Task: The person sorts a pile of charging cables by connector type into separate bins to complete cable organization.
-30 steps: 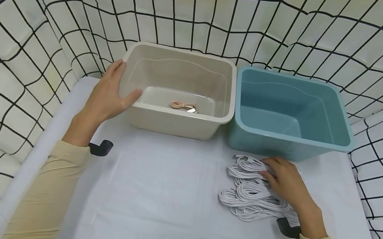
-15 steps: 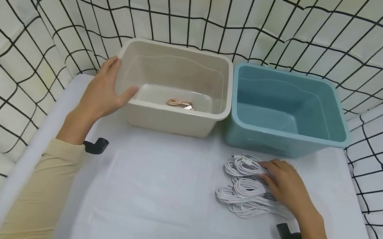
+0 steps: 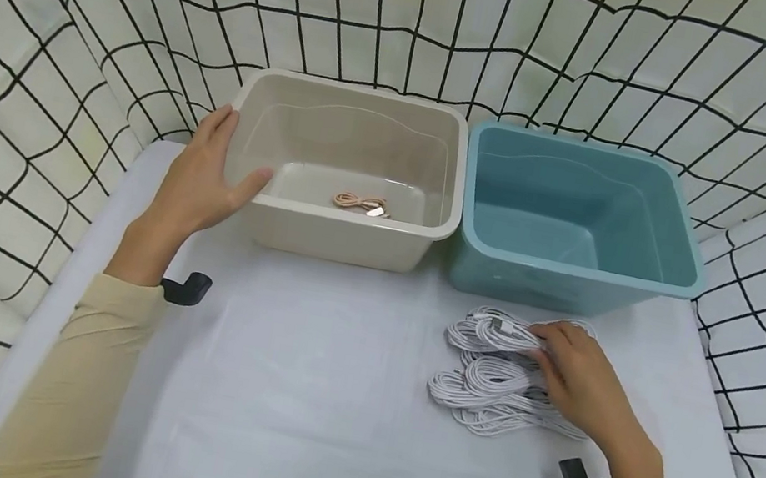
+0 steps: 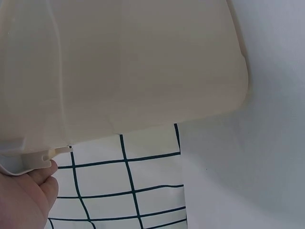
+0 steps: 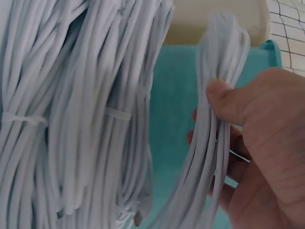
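My left hand (image 3: pixel 199 179) grips the front left corner of a beige bin (image 3: pixel 355 222), thumb over the rim and fingers on the outer wall. The left wrist view shows the beige bin's wall (image 4: pixel 143 71) with my left hand (image 4: pixel 24 200) just under the rim. A small pink coiled cable (image 3: pixel 358 203) lies on the bin's floor. My right hand (image 3: pixel 581 374) pinches the top white cable coil (image 3: pixel 496 334) of a pile of white coils (image 3: pixel 487 388) in front of a teal bin (image 3: pixel 574 279). In the right wrist view the thumb of my right hand (image 5: pixel 267 143) presses that coil (image 5: pixel 214 143) beside the pile (image 5: pixel 81 119).
The two bins stand side by side at the back of a white table (image 3: pixel 311 396). Checked cloth walls (image 3: pixel 35 88) close in the left, back and right. The teal bin holds nothing that I can see. Black wrist mounts (image 3: pixel 184 289) sit at both cuffs.
My right hand's fingers have gathered the top white coil more tightly at the pile's far end. The left hand has kept its hold on the beige bin's corner.
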Action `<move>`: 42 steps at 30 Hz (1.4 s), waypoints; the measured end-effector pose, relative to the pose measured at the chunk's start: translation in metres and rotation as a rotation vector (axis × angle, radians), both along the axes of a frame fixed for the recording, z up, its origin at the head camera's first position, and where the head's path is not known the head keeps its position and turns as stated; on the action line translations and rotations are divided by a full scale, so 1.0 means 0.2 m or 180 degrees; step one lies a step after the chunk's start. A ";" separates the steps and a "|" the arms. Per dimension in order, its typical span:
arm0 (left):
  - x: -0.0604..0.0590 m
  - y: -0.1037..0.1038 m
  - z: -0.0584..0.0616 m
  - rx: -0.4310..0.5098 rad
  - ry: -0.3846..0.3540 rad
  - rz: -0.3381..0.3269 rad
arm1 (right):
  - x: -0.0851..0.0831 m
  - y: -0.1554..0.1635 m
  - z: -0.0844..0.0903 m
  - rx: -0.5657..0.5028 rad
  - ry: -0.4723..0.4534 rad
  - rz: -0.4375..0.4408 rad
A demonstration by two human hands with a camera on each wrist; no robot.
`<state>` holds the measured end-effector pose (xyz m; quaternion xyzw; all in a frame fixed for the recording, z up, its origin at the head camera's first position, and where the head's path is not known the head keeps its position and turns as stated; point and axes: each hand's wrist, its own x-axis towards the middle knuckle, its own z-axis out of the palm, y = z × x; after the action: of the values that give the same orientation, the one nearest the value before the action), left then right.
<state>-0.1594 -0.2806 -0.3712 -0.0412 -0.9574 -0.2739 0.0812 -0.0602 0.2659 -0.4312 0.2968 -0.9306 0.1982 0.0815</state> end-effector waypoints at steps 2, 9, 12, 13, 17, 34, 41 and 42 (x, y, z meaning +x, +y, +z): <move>0.00 0.00 0.01 -0.0029 -0.0030 0.0017 | 0.01 0.00 0.01 -0.0017 -0.0040 -0.0018; 0.00 0.02 0.02 -0.0069 -0.0060 0.0026 | 0.03 0.01 0.12 -0.0079 0.0091 0.0015; -0.01 0.02 0.05 -0.0100 -0.0039 0.0027 | 0.03 0.01 0.18 -0.0123 0.0212 0.0043; 0.00 0.02 0.05 -0.0101 -0.0027 0.0028 | 0.03 0.01 0.20 -0.0129 0.0247 0.0051; 0.00 0.01 0.07 -0.0070 0.0011 0.0013 | 0.01 0.00 0.25 -0.0119 0.0376 0.0064; -0.01 0.01 0.02 -0.0037 0.0010 0.0035 | -0.21 0.02 0.52 -0.0202 0.0630 0.0195; -0.01 0.02 0.02 -0.0018 -0.0011 0.0017 | -0.33 0.02 0.57 -0.0106 0.0616 0.0271; -0.01 0.02 0.02 -0.0022 -0.0008 0.0016 | -0.34 0.02 0.57 -0.0094 0.0613 0.0273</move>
<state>-0.1606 -0.2773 -0.3681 -0.0386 -0.9586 -0.2705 0.0806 -0.1282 0.2709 -0.3167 0.3528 -0.9019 0.1857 0.1664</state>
